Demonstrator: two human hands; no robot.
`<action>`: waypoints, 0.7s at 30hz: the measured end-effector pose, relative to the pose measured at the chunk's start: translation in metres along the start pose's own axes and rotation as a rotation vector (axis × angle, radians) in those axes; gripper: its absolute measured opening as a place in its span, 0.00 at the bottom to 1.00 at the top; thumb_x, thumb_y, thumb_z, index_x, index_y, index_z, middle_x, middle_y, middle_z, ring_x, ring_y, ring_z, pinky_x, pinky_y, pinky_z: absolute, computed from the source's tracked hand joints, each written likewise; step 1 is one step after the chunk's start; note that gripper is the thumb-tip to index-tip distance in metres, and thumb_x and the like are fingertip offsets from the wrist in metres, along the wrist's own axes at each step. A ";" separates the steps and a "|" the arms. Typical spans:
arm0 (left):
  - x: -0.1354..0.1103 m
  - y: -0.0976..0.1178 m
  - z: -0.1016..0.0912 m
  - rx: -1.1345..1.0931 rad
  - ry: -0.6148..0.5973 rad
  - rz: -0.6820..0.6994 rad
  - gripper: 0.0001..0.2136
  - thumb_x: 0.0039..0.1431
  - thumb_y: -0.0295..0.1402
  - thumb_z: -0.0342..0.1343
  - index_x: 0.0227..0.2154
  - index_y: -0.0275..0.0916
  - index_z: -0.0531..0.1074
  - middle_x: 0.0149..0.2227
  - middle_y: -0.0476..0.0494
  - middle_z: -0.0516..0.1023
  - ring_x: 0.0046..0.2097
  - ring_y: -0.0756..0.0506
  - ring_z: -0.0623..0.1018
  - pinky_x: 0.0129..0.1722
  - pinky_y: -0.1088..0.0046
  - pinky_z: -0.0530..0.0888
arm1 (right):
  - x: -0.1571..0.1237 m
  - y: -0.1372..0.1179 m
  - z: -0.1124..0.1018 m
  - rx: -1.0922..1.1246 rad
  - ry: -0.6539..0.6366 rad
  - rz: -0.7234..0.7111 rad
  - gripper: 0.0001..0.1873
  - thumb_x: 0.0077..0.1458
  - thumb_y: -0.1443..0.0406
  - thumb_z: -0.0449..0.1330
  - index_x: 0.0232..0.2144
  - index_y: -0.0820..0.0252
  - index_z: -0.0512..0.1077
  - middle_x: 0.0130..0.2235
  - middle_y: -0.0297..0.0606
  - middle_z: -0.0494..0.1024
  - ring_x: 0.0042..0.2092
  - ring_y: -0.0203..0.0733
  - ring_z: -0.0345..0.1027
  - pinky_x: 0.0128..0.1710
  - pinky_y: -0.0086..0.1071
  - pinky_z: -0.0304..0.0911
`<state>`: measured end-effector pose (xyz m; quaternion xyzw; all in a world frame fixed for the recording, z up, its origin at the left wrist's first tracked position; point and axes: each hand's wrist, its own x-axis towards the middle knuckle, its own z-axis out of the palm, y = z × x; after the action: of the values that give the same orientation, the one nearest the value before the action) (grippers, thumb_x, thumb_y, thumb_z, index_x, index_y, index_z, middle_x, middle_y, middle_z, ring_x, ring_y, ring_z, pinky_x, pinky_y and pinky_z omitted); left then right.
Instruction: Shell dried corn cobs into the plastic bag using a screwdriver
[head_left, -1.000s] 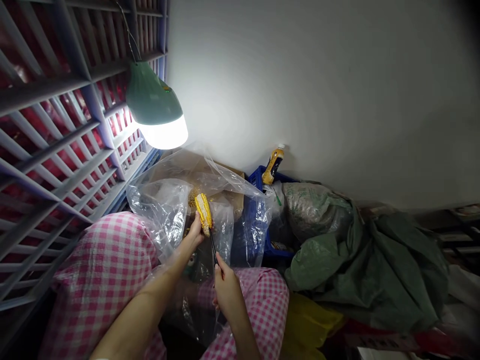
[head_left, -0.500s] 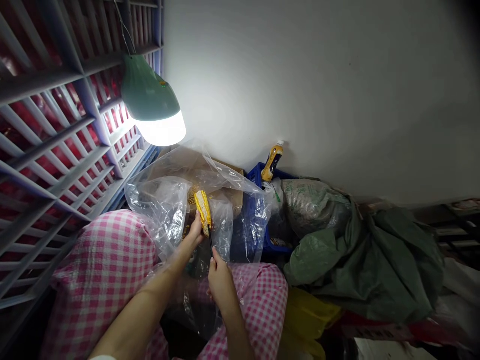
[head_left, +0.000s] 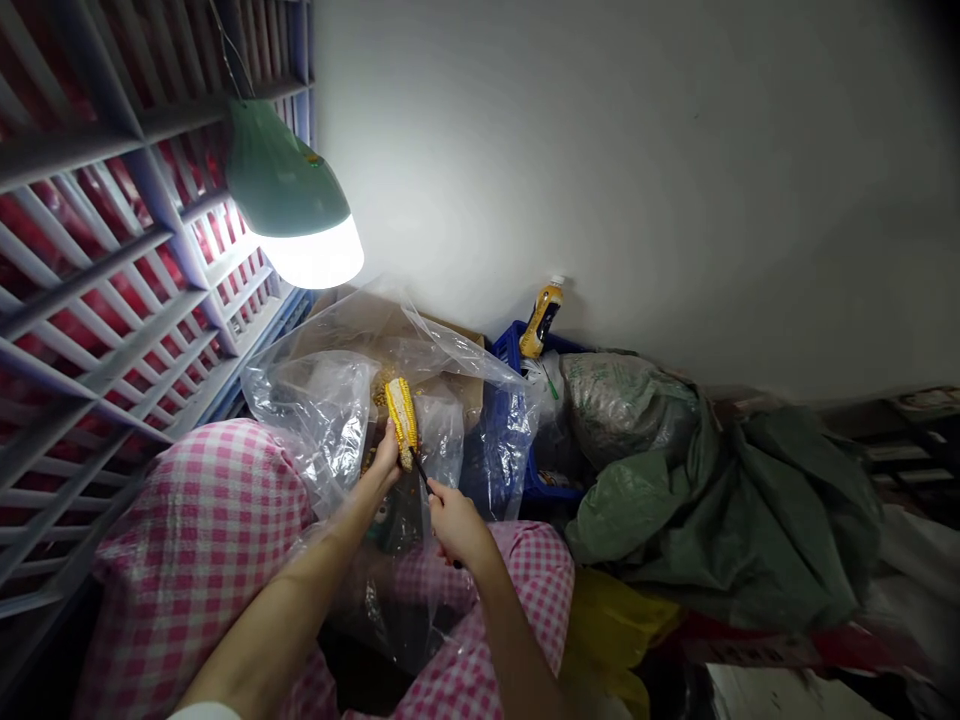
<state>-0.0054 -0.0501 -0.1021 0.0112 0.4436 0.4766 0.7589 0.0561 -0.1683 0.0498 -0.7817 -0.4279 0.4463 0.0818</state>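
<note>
My left hand (head_left: 386,458) is closed round the lower part of a yellow corn cob (head_left: 403,412). A pale strip without kernels runs along the cob's upper face. My right hand (head_left: 456,522) grips a thin dark screwdriver-like tool (head_left: 421,469), its shaft slanting up left to the cob's lower end. Whether the tip touches the kernels is too small to tell. Below and around the cob spreads a clear plastic bag (head_left: 341,405), with loose kernels (head_left: 380,393) showing behind the cob. The bag's lower part drapes between the knees in pink checked cloth (head_left: 225,480).
A lit green lamp (head_left: 296,190) hangs at the left before a slatted plastic crate (head_left: 169,240). Beyond the bag are a cardboard box (head_left: 474,375) and a blue basket (head_left: 510,343) with a yellow-labelled bottle (head_left: 541,318). Stuffed sacks (head_left: 626,405) and green cloth (head_left: 757,530) lie right.
My right hand has shifted right and slightly up, so the tool slants more. The cob, in my left hand, has tilted slightly. The whole view has drifted a little.
</note>
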 end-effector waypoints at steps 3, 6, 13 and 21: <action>-0.004 0.003 0.005 0.021 0.051 -0.016 0.19 0.62 0.41 0.40 0.29 0.33 0.70 0.17 0.47 0.70 0.16 0.51 0.70 0.16 0.78 0.68 | 0.004 0.001 -0.001 0.077 -0.073 0.084 0.25 0.58 0.65 0.42 0.58 0.53 0.56 0.28 0.38 0.75 0.12 0.30 0.57 0.14 0.27 0.59; -0.006 0.006 0.008 0.027 0.064 -0.054 0.20 0.62 0.42 0.39 0.28 0.33 0.69 0.17 0.47 0.69 0.16 0.51 0.70 0.16 0.79 0.68 | 0.003 0.009 0.022 0.071 0.078 -0.016 0.24 0.59 0.66 0.42 0.57 0.57 0.58 0.36 0.44 0.76 0.24 0.36 0.70 0.23 0.29 0.65; -0.005 0.013 0.010 -0.037 0.051 -0.089 0.21 0.62 0.44 0.39 0.30 0.32 0.70 0.17 0.47 0.69 0.16 0.52 0.69 0.16 0.79 0.68 | -0.002 0.023 0.084 -0.095 0.301 -0.116 0.25 0.60 0.68 0.41 0.59 0.62 0.55 0.41 0.50 0.76 0.41 0.48 0.72 0.38 0.36 0.64; -0.010 0.012 0.011 0.005 0.080 -0.047 0.19 0.62 0.42 0.41 0.26 0.34 0.69 0.17 0.48 0.69 0.18 0.52 0.71 0.18 0.79 0.69 | -0.002 0.007 0.018 -0.099 0.120 -0.124 0.23 0.59 0.67 0.44 0.56 0.58 0.61 0.36 0.46 0.77 0.31 0.41 0.73 0.32 0.31 0.66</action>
<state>-0.0082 -0.0459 -0.0838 -0.0165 0.4751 0.4575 0.7515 0.0460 -0.1789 0.0373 -0.7820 -0.4913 0.3712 0.0962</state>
